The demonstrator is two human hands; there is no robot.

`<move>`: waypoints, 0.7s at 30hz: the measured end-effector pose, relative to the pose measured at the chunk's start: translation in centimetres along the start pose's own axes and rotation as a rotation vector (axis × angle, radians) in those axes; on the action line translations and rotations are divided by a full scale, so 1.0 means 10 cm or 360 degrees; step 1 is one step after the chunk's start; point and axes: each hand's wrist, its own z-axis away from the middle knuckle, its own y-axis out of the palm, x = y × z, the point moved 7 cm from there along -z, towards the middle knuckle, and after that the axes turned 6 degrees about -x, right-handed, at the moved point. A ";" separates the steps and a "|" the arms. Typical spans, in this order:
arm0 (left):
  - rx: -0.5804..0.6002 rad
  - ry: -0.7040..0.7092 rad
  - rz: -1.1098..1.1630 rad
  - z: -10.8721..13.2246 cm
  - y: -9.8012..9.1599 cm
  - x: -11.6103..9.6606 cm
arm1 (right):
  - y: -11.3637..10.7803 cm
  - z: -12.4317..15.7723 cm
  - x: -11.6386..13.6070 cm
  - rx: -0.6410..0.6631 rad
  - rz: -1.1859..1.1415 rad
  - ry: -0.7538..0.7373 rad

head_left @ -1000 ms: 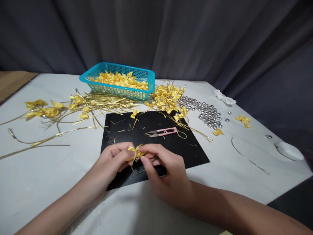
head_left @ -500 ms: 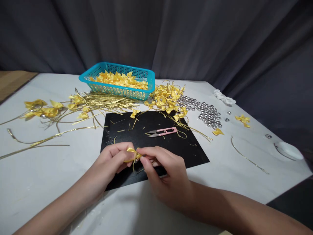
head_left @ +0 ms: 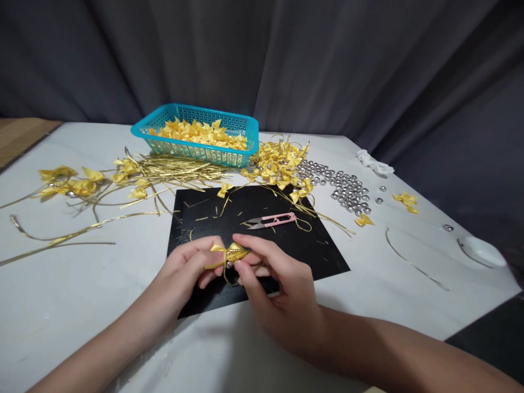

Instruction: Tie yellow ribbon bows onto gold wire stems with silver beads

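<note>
A small yellow ribbon bow (head_left: 229,254) with a thin gold wire and a tiny silver bead under it is pinched between both my hands, just above the near part of a black mat (head_left: 262,240). My left hand (head_left: 188,267) grips its left loop with thumb and fingers closed. My right hand (head_left: 270,278) pinches the bow's right side and the wire, fingers curled. Pink thread snips (head_left: 273,220) lie on the mat a little beyond my hands.
A turquoise basket (head_left: 196,150) of yellow bows stands at the back. Gold wires (head_left: 164,172) and loose bows (head_left: 65,183) spread left of it, a pile of wired bows (head_left: 282,164) and silver beads (head_left: 347,188) to the right. A white dish (head_left: 483,252) sits far right.
The bow has turned a little between my fingers, and its right loop now shows more. Both hands stay in the same place over the mat.
</note>
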 end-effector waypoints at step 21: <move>0.0016 0.0038 -0.0042 0.00 0.01 -0.01 | -0.01 0.01 0.05 0.0024 -0.0217 -0.0009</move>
